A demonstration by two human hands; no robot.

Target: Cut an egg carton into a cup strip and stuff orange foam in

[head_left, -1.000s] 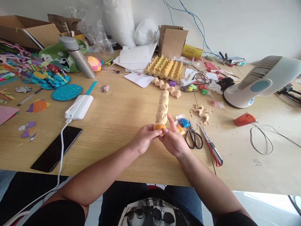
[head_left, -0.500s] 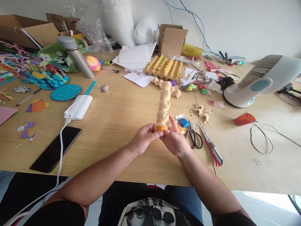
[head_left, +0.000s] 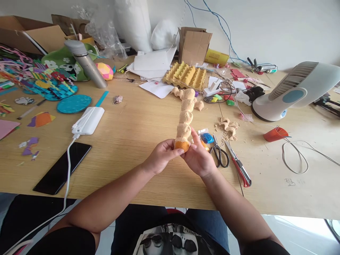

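A strip cut from a beige egg carton [head_left: 185, 117], a row of several bumps, points away from me over the table. Its nearest bump is covered in orange clay [head_left: 182, 145]. My left hand [head_left: 161, 156] grips this near end, thumb lying along its lower edge. On the other side my right hand [head_left: 198, 156] also holds the end, its index finger raised beside the strip and its thumb at the orange edge. Close to my right hand lie a blue clay packet [head_left: 207, 138], an orange packet partly hidden by my fingers, black-handled scissors [head_left: 220, 156] and a red utility knife [head_left: 241, 170].
Carton scraps [head_left: 228, 126] lie right of the strip. Behind it are a yellow egg tray [head_left: 185, 76] and a cardboard box [head_left: 195, 46]. A fan [head_left: 289, 92] and red cup [head_left: 276, 134] stand right. Left are a phone [head_left: 62, 168], power bank [head_left: 90, 120] and metal bottle [head_left: 89, 65].
My right thumb has slid off the orange clay toward its right edge, showing more of it. The strip's far end has shifted slightly right and nearer. My left hand stays about where it was.
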